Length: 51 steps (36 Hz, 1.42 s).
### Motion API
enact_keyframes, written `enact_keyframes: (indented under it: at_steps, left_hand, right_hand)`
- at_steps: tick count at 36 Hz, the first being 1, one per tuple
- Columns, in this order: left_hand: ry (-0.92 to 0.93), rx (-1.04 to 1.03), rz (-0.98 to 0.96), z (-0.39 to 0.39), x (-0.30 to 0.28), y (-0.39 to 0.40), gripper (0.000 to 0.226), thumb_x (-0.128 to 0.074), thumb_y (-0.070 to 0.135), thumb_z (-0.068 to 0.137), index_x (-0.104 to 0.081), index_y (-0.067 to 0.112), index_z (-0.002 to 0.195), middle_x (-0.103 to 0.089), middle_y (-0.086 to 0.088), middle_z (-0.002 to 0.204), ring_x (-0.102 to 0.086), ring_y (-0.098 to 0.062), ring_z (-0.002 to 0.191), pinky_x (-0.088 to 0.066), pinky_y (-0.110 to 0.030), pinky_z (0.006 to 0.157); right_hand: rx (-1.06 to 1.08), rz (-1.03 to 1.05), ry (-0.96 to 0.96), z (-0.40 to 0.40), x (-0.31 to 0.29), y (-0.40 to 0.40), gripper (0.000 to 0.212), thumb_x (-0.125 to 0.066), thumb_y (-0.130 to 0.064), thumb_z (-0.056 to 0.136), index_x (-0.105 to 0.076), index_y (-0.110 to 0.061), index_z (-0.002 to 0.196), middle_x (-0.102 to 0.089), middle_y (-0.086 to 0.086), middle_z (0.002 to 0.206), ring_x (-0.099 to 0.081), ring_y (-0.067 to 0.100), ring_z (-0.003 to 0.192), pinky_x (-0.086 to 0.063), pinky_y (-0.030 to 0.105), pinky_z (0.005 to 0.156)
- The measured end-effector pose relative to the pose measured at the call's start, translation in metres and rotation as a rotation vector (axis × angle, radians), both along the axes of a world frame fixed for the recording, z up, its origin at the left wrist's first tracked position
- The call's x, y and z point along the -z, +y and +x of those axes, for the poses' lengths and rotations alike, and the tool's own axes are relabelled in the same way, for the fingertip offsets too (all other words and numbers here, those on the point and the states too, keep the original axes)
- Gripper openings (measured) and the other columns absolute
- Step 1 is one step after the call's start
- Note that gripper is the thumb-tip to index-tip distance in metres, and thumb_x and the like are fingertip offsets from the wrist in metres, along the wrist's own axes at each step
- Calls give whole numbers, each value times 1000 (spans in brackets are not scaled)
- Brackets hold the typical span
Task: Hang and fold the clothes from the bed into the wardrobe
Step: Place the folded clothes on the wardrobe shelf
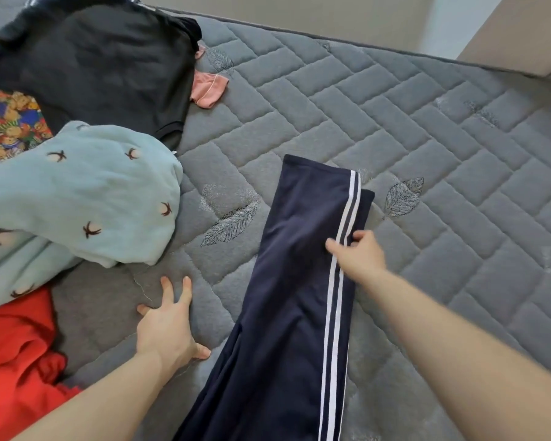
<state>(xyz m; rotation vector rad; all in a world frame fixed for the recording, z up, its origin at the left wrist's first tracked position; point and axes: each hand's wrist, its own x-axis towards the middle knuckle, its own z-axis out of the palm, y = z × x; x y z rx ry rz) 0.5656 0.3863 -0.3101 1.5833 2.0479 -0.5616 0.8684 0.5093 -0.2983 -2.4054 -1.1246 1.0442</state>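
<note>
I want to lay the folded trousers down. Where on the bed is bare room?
The mattress is bare right of the trousers, up to the far edge. A smaller bare patch lies under the left hand, between the trousers and the red garment. The left side is crowded with clothes.

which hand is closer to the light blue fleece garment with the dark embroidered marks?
Left. The left hand lies flat on the grey quilted mattress just below the light blue fleece garment; the right hand is farther right, touching the navy white-striped trousers.
</note>
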Motion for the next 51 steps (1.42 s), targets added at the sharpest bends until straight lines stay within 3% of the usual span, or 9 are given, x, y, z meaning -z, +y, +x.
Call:
enact_keyframes:
  at_steps: [7,12,16,22,28,33,40,46,51]
  left_hand:
    - [14,11,-2,-1,3,0,150,-86,71,53,16,34,158,14,-3,168,-40,-53,135,-54,-38,91]
    - [28,14,-18,0,2,0,148,-88,67,56,12,31,159,12,-6,168,-37,-56,136,-52,-42,98]
    - [30,19,-30,1,-2,0,150,-89,66,56,13,29,159,15,-10,168,-40,-53,136,-49,-45,103]
    - [59,33,-28,3,-2,-5,153,-90,66,54,16,27,158,15,-13,167,-45,-45,136,-36,-53,115]
    - [-106,74,47,-16,8,-61,110,-63,61,88,9,22,161,17,-5,169,3,-51,151,-8,-49,125]
    - [-538,-97,196,-37,0,-163,66,-72,23,89,-44,16,148,-24,-5,166,-17,-26,154,-18,-33,121]
    - [-682,-567,-12,-45,-19,-320,72,-80,21,82,-41,18,142,-57,5,124,-62,-15,102,-47,-33,98]
    - [-814,-725,-390,-35,-15,-406,62,-86,43,55,-55,25,106,-69,5,115,-67,-7,101,-52,-31,98]
    - [-882,-750,-596,-25,-15,-438,63,-85,41,68,-61,20,122,-73,6,114,-71,-12,102,-55,-34,97]
  right_hand:
    - [33,116,-89,9,22,-66,5,-63,-16,89,-66,-19,91,-70,0,91,-63,27,100,-36,27,78]
    - [141,215,-156,12,9,-80,10,-55,-9,92,-63,-14,96,-69,8,101,-59,31,105,-38,32,84]
    - [-125,354,-65,-24,-2,-126,18,-65,-15,89,-61,-21,106,-55,-3,110,-58,18,89,-47,34,85]
    - [-488,151,-218,-58,9,-257,52,-63,-34,93,-50,-30,143,-38,-10,147,-37,13,133,-39,33,107]
    - [-559,-98,-180,-70,9,-382,77,-54,-38,101,-11,-20,162,1,-6,169,2,14,156,-12,32,127]
    - [-166,-38,2,-98,-6,-457,77,-68,-25,93,-26,-24,157,-16,-13,161,-21,10,149,-24,25,118]
    - [334,-303,157,-116,-24,-539,73,-79,-20,83,-40,-11,145,-50,7,141,-56,24,120,-45,38,101]
    - [335,-478,323,-118,-23,-587,32,-75,-24,85,-64,-21,115,-72,-4,108,-69,20,99,-54,41,96]
    - [387,-484,474,-118,-21,-609,16,-75,-29,89,-75,-23,104,-79,-7,93,-75,17,90,-60,42,89]
